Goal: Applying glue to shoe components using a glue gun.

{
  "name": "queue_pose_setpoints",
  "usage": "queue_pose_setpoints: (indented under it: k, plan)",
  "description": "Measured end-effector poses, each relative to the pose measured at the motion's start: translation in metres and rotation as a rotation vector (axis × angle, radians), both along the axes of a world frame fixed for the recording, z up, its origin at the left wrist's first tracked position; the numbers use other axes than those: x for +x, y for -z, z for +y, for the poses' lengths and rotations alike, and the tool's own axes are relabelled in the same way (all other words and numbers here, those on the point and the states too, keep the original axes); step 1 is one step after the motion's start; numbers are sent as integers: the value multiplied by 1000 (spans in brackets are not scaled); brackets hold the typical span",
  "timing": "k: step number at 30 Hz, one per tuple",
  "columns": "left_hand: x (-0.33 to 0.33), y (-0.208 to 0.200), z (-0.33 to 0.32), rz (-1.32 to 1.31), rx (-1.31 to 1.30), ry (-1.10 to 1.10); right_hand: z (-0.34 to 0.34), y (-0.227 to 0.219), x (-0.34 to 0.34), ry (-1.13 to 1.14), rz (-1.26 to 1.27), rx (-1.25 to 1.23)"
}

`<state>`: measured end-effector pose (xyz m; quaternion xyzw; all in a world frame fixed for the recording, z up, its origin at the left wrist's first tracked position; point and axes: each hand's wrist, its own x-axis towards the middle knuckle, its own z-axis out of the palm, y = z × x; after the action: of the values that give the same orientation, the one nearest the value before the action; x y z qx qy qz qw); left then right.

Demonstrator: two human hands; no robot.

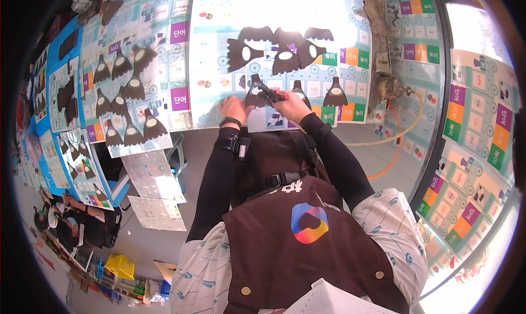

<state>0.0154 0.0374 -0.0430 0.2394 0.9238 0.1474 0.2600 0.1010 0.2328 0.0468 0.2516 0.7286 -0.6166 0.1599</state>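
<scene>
At the near edge of the table, my left hand (233, 109) lies with fingers stretched out against the left edge of a dark brown, flared piece (255, 99) with a scalloped hem and a pale oval. My right hand (292, 108) is closed around a slim dark tool with a red part (280, 96); its tip is over that piece, and its exact kind is unclear. Two similar pieces, a partly covered one (299, 90) and a fully visible one (336, 93), lie to the right. Beyond my hands is a loose cluster of several more (285, 59).
Printed sheets cover the table, with more dark pieces on a white sheet (130, 108) at left. A metal fixture (390, 88) at right has a pale hose (405, 133) and an orange hose (398, 149). A yellow basket (119, 267) stands lower left, near another person (82, 218).
</scene>
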Motion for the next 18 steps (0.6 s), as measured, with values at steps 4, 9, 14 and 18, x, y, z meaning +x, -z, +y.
queue_pose_setpoints:
  k: [4, 9, 14, 18]
  plan:
    - [0, 1, 0, 9, -4, 2, 4, -7, 2, -56, -56, 148]
    - [1, 1, 0, 38, 4, 11, 7, -11, 4, -98, -136, 168]
    - [0, -1, 0, 32, 7, 7, 13, -4, 8, -86, -104, 189]
    - [-1, -2, 2, 4, 16, -2, 13, 4, 9, -30, -77, 245]
